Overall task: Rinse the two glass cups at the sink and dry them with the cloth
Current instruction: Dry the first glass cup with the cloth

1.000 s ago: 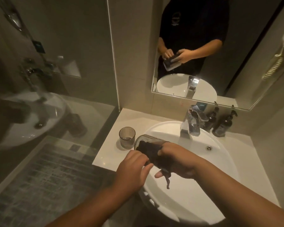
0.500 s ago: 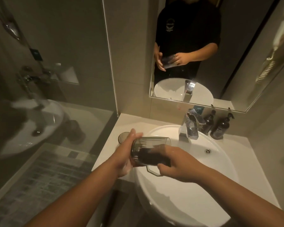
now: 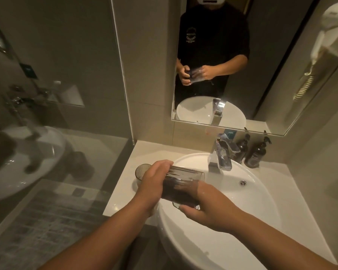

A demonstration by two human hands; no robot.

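- Since half a second ago the left hand has slid further over the base end of the held glass cup, covering more of the second cup.
- The held cup lies sideways over the sink's left rim, dark cloth stuffed inside.
- The right hand grips cup and cloth from below.
- The second cup stands on the worktop, left of the sink.
- The faucet stands behind.

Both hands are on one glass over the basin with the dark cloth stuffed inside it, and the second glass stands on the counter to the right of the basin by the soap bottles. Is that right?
Not quite. The head view shows the second glass on the counter left of the basin, behind the left hand, not by the soap bottles. The rest holds: left hand and right hand hold the glass with the dark cloth inside.
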